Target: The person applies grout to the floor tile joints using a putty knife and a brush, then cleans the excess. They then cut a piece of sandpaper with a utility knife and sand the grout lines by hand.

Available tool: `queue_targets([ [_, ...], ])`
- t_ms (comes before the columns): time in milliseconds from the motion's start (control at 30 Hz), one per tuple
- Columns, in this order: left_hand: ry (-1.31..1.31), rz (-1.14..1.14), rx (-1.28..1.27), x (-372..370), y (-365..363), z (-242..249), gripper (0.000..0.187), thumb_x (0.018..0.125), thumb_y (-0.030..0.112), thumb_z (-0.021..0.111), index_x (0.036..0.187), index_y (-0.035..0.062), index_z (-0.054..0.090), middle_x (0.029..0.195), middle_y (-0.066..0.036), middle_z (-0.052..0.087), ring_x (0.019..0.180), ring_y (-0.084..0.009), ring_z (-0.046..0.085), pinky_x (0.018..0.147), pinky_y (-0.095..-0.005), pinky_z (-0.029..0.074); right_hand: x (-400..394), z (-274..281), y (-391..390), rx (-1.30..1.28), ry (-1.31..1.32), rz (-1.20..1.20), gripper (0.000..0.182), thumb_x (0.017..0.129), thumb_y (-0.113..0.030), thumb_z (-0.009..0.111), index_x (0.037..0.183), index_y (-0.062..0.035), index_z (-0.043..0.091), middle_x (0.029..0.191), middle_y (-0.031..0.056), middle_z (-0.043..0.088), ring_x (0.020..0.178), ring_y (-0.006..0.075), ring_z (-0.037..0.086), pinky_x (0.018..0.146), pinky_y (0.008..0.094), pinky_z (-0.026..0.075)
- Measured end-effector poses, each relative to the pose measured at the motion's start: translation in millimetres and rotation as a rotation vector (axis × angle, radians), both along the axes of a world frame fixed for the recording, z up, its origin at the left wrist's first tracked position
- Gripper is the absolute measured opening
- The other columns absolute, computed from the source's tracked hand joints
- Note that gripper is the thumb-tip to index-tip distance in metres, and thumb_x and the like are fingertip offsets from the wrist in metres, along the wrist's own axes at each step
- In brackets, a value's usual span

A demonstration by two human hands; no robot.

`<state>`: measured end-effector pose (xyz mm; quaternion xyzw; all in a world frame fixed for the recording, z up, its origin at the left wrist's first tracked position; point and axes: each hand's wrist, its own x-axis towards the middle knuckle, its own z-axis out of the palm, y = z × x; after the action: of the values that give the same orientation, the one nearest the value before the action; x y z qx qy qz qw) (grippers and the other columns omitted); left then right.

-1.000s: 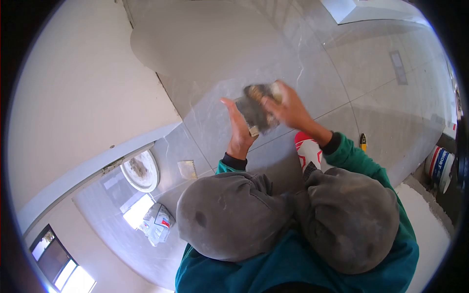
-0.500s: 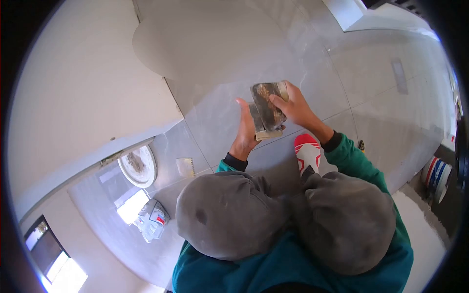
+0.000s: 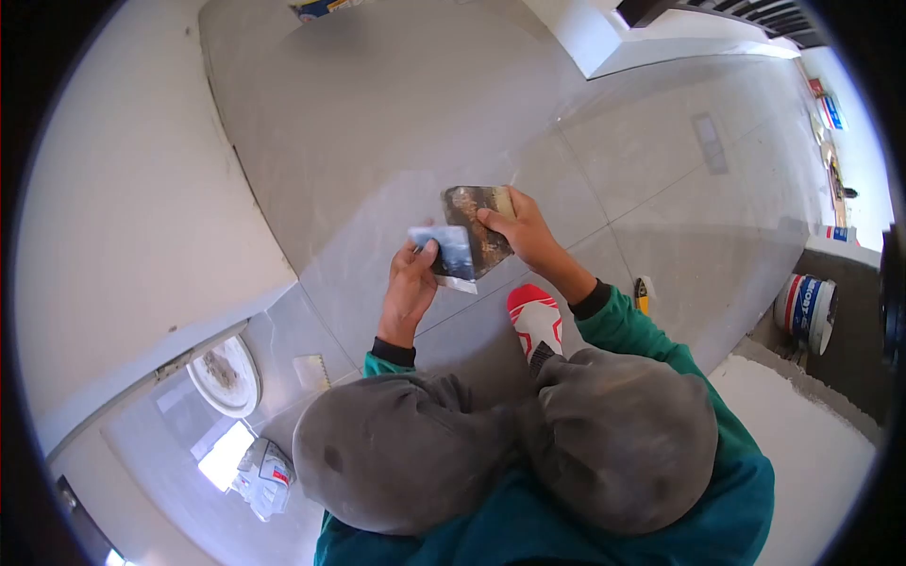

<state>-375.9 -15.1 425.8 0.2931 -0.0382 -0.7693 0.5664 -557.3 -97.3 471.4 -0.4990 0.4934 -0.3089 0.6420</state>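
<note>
My left hand point(image 3: 411, 278) is closed on a flat scraper blade point(image 3: 444, 253), its thumb on the bluish, shiny face. My right hand point(image 3: 522, 226) grips a second flat scraper blade point(image 3: 478, 229), dark with brown residue and pale along its right side. The two pieces meet or overlap between my hands, above the grey tiled floor point(image 3: 406, 123). Whether they touch along the whole edge I cannot tell. Below my right forearm, a foot in a red and white sock point(image 3: 535, 316) rests on the tiles.
A round white lid or bucket top point(image 3: 225, 377), a notched pale plate point(image 3: 310, 372) and a plastic bag point(image 3: 264, 479) are at the left. A yellow and black cutter point(image 3: 643, 295) lies right of the foot. A labelled bucket point(image 3: 807, 311) stands at the far right.
The view has shifted, so the floor objects appear further left. My left hand's thumb has come onto its blade, whose bluish face now shows. The two blades overlap less than before.
</note>
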Motion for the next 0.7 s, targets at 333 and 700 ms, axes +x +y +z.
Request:
queue_targets([
  [333, -0.121, 0.058, -0.053, -14.0, -10.4, 34.6, 0.052, 0.091, 0.033, 0.04, 0.13, -0.0012, 0.037, 0.123, -0.018, 0.048, 0.11, -0.0279, 0.051, 0.095, -0.039, 0.04, 19.6, 56.3, 37.3, -0.821, 0.659, 0.17, 0.018, 0.078, -0.01, 0.056, 0.092, -0.0003, 0.055, 0.09, 0.0176, 0.058, 0.068, 0.03, 0.06, 0.055, 0.0409, 0.047],
  [700, -0.218, 0.08, -0.236, -15.5, -0.8, 27.8, 0.078, 0.088, 0.062, 0.018, 0.13, -0.0007, 0.037, 0.13, -0.015, 0.043, 0.114, -0.0268, 0.046, 0.095, -0.0375, 0.038, 59.8, 31.7, 65.3, -0.871, 0.715, 0.53, 0.021, 0.074, -0.01, 0.052, 0.089, 0.0051, 0.051, 0.085, 0.0187, 0.052, 0.062, 0.0304, 0.059, 0.046, 0.0393, 0.048],
])
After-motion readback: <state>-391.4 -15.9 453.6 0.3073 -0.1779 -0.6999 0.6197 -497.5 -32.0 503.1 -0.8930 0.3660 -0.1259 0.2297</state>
